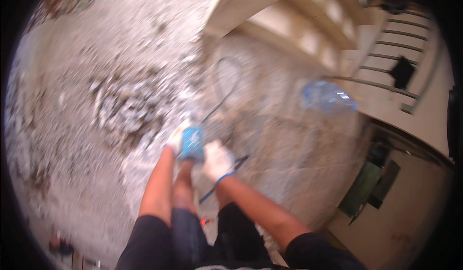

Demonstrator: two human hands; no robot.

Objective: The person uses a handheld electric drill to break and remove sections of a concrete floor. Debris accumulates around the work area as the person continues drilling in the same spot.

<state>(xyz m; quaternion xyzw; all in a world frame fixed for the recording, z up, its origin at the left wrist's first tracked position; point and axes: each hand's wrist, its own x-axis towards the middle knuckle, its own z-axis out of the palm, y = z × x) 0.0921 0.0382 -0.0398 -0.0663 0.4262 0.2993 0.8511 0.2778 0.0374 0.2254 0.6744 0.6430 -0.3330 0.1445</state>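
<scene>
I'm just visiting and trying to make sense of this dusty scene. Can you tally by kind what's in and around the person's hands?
Gloved hands: 2, left hand and right hand
Blue power tool, gripped by both hands: 1
Dark cable looping over the rubble: 1
Clear blue plastic bottle: 1
Total: 5

- Two gloved hands: left hand (174,140), right hand (217,161)
- One blue power tool (192,143)
- One black cable (225,84)
- One clear plastic bottle (328,97)
- One staircase (393,53)
</scene>
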